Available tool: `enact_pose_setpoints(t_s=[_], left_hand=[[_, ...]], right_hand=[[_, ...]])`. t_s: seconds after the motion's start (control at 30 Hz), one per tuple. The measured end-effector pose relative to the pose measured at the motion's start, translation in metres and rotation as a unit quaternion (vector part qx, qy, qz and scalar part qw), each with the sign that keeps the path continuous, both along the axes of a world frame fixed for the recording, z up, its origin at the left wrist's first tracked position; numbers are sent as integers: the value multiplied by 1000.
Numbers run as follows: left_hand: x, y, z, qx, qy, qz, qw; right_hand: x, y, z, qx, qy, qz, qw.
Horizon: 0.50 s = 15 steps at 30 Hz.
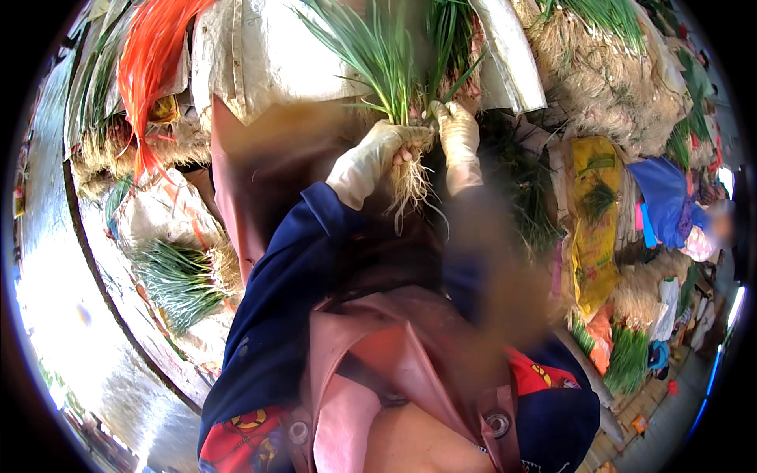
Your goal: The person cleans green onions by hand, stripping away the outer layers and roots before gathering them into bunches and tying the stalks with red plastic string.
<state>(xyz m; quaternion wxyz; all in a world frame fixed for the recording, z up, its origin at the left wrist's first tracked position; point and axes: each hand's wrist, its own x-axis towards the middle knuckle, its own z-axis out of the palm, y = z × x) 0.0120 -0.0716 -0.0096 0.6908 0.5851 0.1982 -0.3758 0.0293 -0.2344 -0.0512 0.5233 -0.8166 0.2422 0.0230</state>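
My left hand [369, 160], in a pale glove, is closed round a small bunch of spring onions [394, 87] just above its roots. Green leaves fan upward from the grip, and stringy pale roots [410, 189] hang below the fingers. Close beside it on the right, my gloved right hand [460, 143] has thumb and fingers pinched together at the edge of the bunch. What lies in that pinch is too small to make out. Behind the right hand stand more spring onions [451, 39] with reddish-white bulbs. A brown apron covers my lap beneath both hands.
Orange plastic strips [154, 71] hang at the upper left. Below them a spring onion bundle [177, 284] lies on sacking. A large heap of rooted spring onions [599, 94] stands at the upper right, above a yellow sack [593, 252]. Another person in blue [666, 201] is at the far right.
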Motion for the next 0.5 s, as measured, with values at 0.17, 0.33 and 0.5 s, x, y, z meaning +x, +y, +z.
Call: enact_pose_setpoints(t_s=[0.17, 0.33, 0.5], left_hand=[[-40, 3, 2, -118, -27, -30, 992], [-56, 13, 2, -198, 5, 21, 980], [-56, 24, -1, -154, -46, 44, 986]], right_hand=[[-16, -106, -43, -96, 277, 0, 956], [-37, -24, 25, 241, 199, 142, 939], [-17, -5, -8, 567, 86, 56, 817]])
